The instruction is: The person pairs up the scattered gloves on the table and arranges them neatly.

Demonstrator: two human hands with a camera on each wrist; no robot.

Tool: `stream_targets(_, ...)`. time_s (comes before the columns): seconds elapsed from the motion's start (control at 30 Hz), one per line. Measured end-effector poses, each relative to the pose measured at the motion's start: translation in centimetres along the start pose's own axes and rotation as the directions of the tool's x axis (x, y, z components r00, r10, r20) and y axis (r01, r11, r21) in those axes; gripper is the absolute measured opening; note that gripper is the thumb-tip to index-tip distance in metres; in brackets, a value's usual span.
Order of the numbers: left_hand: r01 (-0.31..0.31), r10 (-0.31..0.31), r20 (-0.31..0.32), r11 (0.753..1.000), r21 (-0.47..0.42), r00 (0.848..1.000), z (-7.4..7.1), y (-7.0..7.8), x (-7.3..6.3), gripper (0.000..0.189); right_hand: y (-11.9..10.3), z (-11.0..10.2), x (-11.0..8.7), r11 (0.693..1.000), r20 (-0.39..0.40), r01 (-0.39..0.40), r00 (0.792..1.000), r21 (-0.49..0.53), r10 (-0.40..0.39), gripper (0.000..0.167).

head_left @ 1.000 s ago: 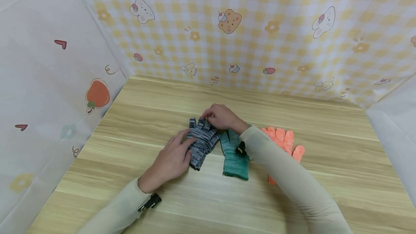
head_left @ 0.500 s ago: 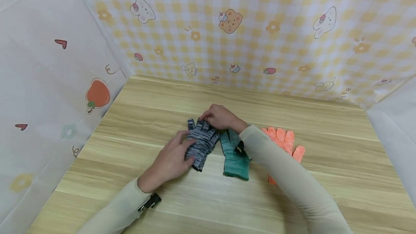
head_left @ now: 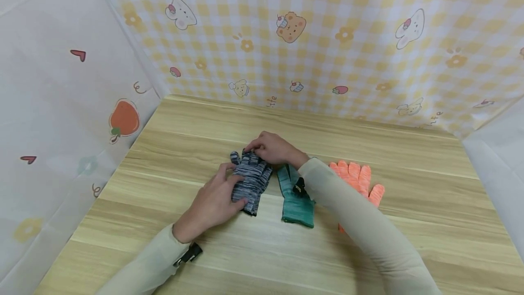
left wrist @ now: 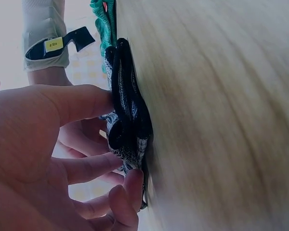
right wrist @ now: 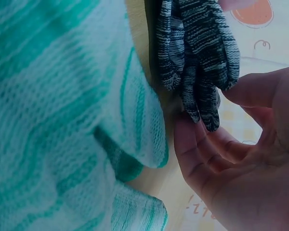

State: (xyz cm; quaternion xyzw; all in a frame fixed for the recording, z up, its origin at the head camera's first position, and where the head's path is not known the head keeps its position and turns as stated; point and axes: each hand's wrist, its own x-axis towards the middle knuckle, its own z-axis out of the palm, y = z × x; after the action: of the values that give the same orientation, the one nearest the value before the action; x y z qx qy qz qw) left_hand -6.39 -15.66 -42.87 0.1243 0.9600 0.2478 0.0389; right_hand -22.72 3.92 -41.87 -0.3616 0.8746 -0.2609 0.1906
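Observation:
A dark grey-and-white mottled knit glove (head_left: 250,181) lies on the table with its fingers away from me and its dark cuff near me. My left hand (head_left: 213,201) rests along its left side, fingers spread and loosely bent. In the left wrist view, the thumb (left wrist: 82,103) touches the glove by its cuff opening. My right hand (head_left: 275,148) pinches the far fingertips of this glove. The right wrist view has the thumb (right wrist: 255,89) against one knit fingertip and the other fingers behind. A green glove (head_left: 298,206) lies just right, partly beneath my right forearm.
An orange glove (head_left: 354,176) lies farther right, partly hidden by my right sleeve (head_left: 368,222). The wood-grain table (head_left: 262,258) ends at a yellow checked cloth (head_left: 311,58) behind and a white sheet (head_left: 53,104) on the left.
The grey glove's fingers have shifted slightly to the left, together with my right hand. My left hand has barely moved. The green and orange gloves stay in place.

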Motion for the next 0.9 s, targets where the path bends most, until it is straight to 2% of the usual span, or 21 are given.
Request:
stream_targets(0.23, 0.009, -0.009, -0.006, 1.000, 0.005, 1.000, -0.1, 0.0, 0.0, 0.060, 0.5, -0.2, -0.8, 0.999, -0.068, -0.013, 0.998, 0.034, 0.015, 0.036)
stream_targets(0.4, 0.013, -0.013, -0.003, 1.000, 0.008, 1.000, -0.4, 0.0, 0.2, 0.058, 0.7, -1.2, -2.6, 0.994, -0.147, 0.010, 0.989, 0.113, 0.007, 0.035)
stream_targets(0.53, -0.006, 0.006, -0.034, 1.000, 0.010, 0.999, -0.8, -0.1, 0.5, 0.054, 1.1, -2.2, -4.4, 0.987, -0.227, 0.051, 0.974, 0.152, -0.015, 0.035)
stream_targets(0.63, -0.039, 0.039, -0.080, 0.999, 0.001, 0.996, -1.1, 0.0, 0.7, 0.051, 1.2, -2.9, -6.1, 0.980, -0.272, 0.048, 0.962, 0.192, 0.006, 0.036)
stream_targets(0.73, -0.094, 0.092, -0.136, 0.996, -0.003, 0.986, -1.5, 0.1, 1.0, 0.051, 1.4, -3.5, -8.2, 0.973, -0.297, 0.044, 0.954, 0.226, 0.026, 0.037)
stream_targets(0.9, -0.238, 0.238, -0.194, 0.971, 0.022, 0.952, -2.3, 0.7, 1.8, 0.054, 1.9, -4.2, -12.7, 0.984, -0.302, 0.050, 0.953, 0.174, 0.005, 0.048)
